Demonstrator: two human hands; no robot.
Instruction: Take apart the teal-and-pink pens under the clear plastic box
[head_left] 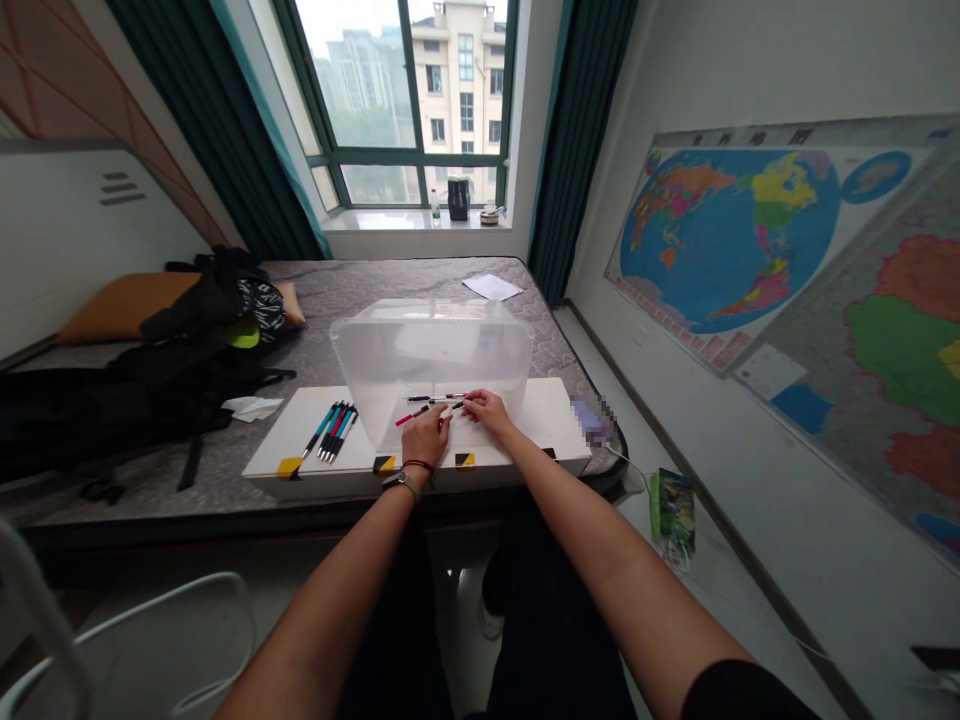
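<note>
Both hands work just inside the open front of a clear plastic bin (431,345) lying on its side. My left hand (424,438) is closed, with a small reddish bit showing at its fingertips; what it grips is mostly hidden. Close by on the right, my right hand (487,413) pinches a small dark pen part (457,406) that points toward the left hand. Behind the fingers lies a slim black pen piece (420,399) on the bin's wall. A red pen piece (409,416) rests beside the left hand. Several teal, red and black pens (330,432) lie side by side left of the bin.
The bin stands on a white board (277,440) with yellow-black tape marks, on a grey mattress (315,285). Black bags and clothing (172,370) lie left, a white tissue (253,408) nearby. Paper (492,287) lies behind the bin. A blurred-out item (594,420) with a cable is right.
</note>
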